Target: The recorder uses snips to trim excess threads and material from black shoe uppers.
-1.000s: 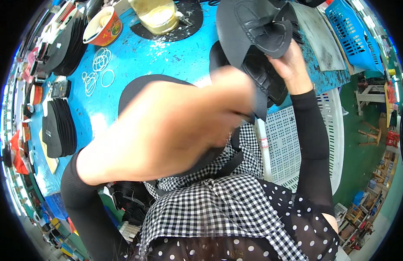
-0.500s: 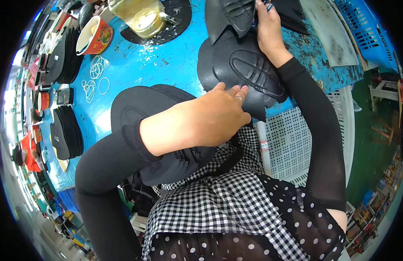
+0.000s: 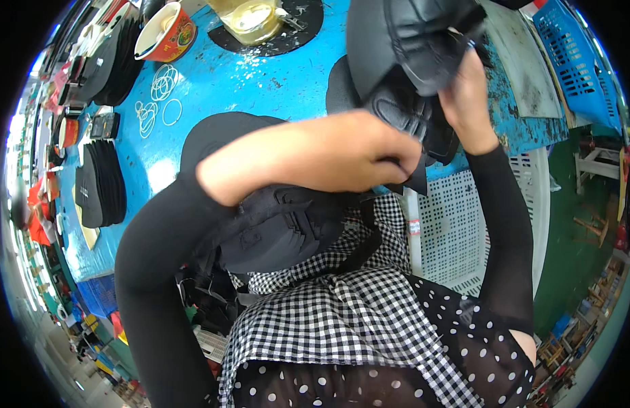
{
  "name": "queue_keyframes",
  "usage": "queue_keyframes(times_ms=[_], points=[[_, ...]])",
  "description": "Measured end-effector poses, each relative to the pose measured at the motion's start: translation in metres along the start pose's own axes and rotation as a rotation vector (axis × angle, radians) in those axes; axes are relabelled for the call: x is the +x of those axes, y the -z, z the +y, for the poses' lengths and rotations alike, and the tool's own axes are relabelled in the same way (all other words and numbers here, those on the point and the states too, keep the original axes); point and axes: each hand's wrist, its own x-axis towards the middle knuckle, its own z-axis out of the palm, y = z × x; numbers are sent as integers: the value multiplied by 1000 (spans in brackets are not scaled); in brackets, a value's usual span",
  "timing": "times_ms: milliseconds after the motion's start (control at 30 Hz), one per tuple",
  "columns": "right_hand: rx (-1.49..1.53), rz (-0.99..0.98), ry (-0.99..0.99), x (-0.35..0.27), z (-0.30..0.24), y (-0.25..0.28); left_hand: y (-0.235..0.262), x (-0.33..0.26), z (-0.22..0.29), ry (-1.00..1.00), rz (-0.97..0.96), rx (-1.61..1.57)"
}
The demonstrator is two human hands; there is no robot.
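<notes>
Black moulded piece (image 3: pixel 411 51), one: head view, far side, right of centre, raised above the blue table (image 3: pixel 260 92) and slightly blurred. My right hand (image 3: pixel 466 102) is clamped on its right edge; some fingers are hidden behind it.

Lower black pieces (image 3: pixel 389 105), ridged: lying beneath the raised one, at the table's near right edge.

My left hand (image 3: pixel 369 153), one: well apart from my right, fingers curled, over the near end of the lower black pieces. Whether the fingertips pinch anything I cannot tell.

Black stack (image 3: pixel 277 241), overlapping rounded pieces: under and beside my left forearm, running from the table toward my lap.

Checked apron (image 3: pixel 315 319), black and white: near side, across my lap. Black sleeves (image 3: pixel 498 211), a pair: one on each forearm.

White rings (image 3: pixel 165 83), several, thin: left of centre, loose on the table. Red bowl (image 3: pixel 175 44), pale inside: far left. Clear tub (image 3: pixel 250 20), yellowish contents: far side, on a spattered black sheet (image 3: pixel 307 27).

Dark flat pieces (image 3: pixel 100 183), a row: left side of the table.

White basket (image 3: pixel 454 231), perforated: right, beside the near table edge. Grey board (image 3: pixel 522 64): far right, on the table. Blue basket (image 3: pixel 576 64): far right, beyond the board.
</notes>
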Motion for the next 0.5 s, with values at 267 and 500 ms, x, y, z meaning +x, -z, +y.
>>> queue_keyframes(times_ms=[267,500], points=[[-600,264,-294,-77,-39,40,18,-166,-10,149,1105,-341],[-1166,29,188,-94,-44,7,42,-398,-46,222,1341,112]])
